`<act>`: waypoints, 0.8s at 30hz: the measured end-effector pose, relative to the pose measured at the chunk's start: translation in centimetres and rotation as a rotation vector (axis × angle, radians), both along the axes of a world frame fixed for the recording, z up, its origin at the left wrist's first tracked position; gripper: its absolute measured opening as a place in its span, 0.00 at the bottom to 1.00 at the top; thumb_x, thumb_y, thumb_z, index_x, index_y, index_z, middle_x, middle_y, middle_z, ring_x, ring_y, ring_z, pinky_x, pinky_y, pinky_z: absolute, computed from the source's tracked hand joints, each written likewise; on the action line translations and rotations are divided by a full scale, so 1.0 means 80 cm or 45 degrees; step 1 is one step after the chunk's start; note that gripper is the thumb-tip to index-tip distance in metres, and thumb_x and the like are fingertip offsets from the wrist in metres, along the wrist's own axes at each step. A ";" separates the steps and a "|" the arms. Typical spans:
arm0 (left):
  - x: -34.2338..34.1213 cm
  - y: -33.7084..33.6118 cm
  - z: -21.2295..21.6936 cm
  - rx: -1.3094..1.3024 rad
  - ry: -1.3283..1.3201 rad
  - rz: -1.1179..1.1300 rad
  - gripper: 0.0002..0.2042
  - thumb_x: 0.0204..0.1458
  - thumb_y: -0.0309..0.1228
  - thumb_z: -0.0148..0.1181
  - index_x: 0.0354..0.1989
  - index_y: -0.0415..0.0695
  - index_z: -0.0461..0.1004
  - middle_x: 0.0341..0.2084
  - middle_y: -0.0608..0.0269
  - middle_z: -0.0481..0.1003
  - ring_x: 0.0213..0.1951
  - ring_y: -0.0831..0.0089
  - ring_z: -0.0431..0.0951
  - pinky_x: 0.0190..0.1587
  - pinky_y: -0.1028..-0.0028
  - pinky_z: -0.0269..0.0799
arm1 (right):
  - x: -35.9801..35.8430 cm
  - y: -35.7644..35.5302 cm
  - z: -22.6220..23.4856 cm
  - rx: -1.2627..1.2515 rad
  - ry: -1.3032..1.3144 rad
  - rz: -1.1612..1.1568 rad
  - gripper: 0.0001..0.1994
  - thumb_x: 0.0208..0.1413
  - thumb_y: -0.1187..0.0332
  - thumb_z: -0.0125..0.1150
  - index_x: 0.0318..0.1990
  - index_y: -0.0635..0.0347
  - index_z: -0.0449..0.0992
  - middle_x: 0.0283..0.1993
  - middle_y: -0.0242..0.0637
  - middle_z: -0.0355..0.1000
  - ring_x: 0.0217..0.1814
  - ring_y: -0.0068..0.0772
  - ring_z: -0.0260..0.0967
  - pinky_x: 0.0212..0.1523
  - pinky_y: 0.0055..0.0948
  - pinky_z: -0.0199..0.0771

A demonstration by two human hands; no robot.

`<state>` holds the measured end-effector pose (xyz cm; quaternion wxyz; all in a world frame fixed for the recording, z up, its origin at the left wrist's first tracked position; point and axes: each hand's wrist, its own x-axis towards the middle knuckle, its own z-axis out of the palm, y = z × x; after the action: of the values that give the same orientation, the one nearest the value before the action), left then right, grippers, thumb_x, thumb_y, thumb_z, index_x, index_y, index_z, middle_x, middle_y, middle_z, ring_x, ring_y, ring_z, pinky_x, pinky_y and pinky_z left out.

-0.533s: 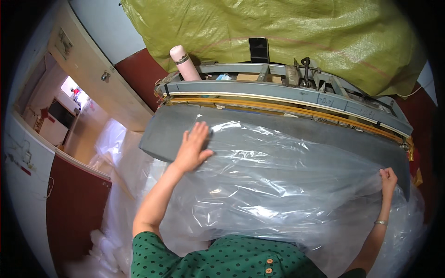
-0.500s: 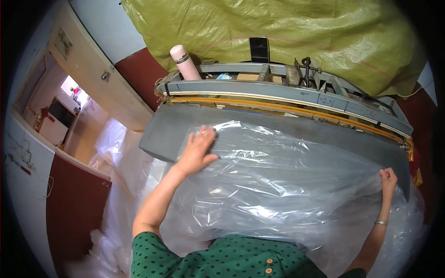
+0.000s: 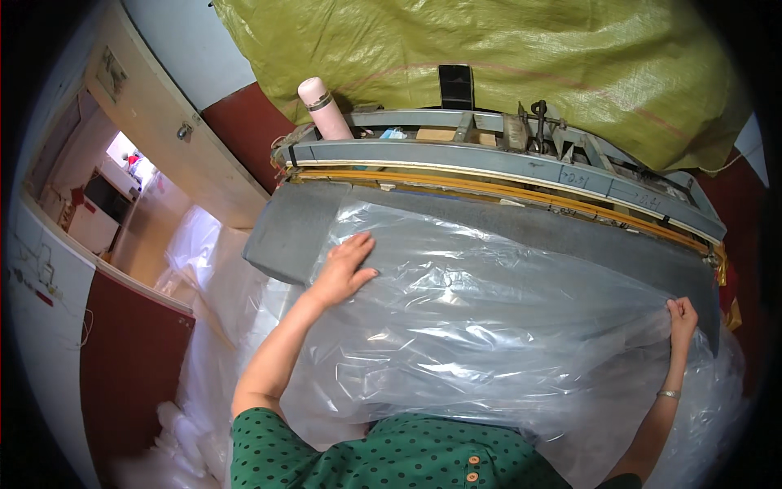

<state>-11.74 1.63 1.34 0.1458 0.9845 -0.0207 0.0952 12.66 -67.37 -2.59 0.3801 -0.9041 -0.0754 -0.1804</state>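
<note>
at the middle of the frame, the left hand (image 3: 344,269) lies flat with fingers spread, palm pressed down on the large clear crinkled plastic sheet (image 3: 489,326), near its upper left corner. over at the right edge, the right hand (image 3: 681,316) has its fingers curled together, pinching the sheet's right border and holding it up a little. the plastic sheet stretches between the two hands and drapes across the grey padded work table (image 3: 285,236), running from just under the machine down to the person's green dotted shirt (image 3: 391,452) at the bottom of the frame. just above the sheet's far edge sits the long grey metal sealing machine with a yellow strip along its front (image 3: 505,167), spanning the upper middle. a pale pink cylindrical bottle (image 3: 324,107) stands tilted at the machine's left end. behind it all, a big yellow-green woven sack (image 3: 489,57) fills the top. more loose clear plastic (image 3: 212,269) piles at the lower left beside the table.
</note>
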 end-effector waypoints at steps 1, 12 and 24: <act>0.000 0.008 0.001 0.020 0.005 0.055 0.30 0.50 0.46 0.53 0.57 0.39 0.59 0.60 0.52 0.54 0.62 0.55 0.52 0.60 0.59 0.48 | -0.001 0.001 0.001 -0.010 0.002 -0.006 0.11 0.48 0.72 0.60 0.20 0.62 0.64 0.17 0.21 0.50 0.21 0.14 0.44 0.20 0.18 0.45; 0.036 0.030 0.001 0.034 -0.176 0.229 0.21 0.50 0.41 0.54 0.48 0.40 0.68 0.45 0.51 0.69 0.51 0.54 0.66 0.48 0.61 0.64 | -0.006 0.002 0.007 0.023 0.021 0.007 0.11 0.48 0.72 0.60 0.20 0.62 0.64 0.17 0.20 0.51 0.21 0.13 0.45 0.20 0.18 0.45; 0.114 0.092 -0.020 0.070 -0.281 0.696 0.09 0.45 0.32 0.56 0.35 0.43 0.70 0.28 0.51 0.74 0.34 0.51 0.73 0.36 0.58 0.68 | -0.003 -0.010 0.009 0.156 -0.029 -0.021 0.08 0.53 0.69 0.57 0.25 0.62 0.68 0.21 0.20 0.57 0.25 0.11 0.49 0.25 0.14 0.50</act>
<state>-2.65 8.98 -0.22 0.0849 0.9409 0.2269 0.2368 12.45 -68.16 -1.85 0.4324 -0.8775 -0.0609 -0.1981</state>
